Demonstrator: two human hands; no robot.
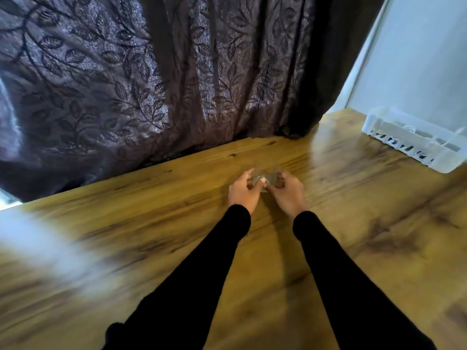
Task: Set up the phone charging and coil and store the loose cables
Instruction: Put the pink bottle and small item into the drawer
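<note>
- Holding one thin, pale cable [265,176] between both hands, low over the middle of the wooden worktop [353,223]; looking near-transparent and blurred, with a faint loop arching just above the knuckles.
- Curling the left hand [243,192] inward, its fingers [249,174] bent and closing around the cable's left side.
- Bending the right hand [289,193] the same way, its fingers [283,176] pinching the cable's right side, thumb tips of both hands nearly touching.
- Reaching forward in two black sleeves [207,261], side by side, wrists apart.
- Sitting at the far right edge of the worktop, well apart from the hands: one white slotted basket [414,145], something pale lying inside, too blurred for telling what.
- Hanging behind the worktop: one dark curtain [151,72] patterned with leaves, its hem resting on the back edge.
- Counting one cable, one basket, two hands.
</note>
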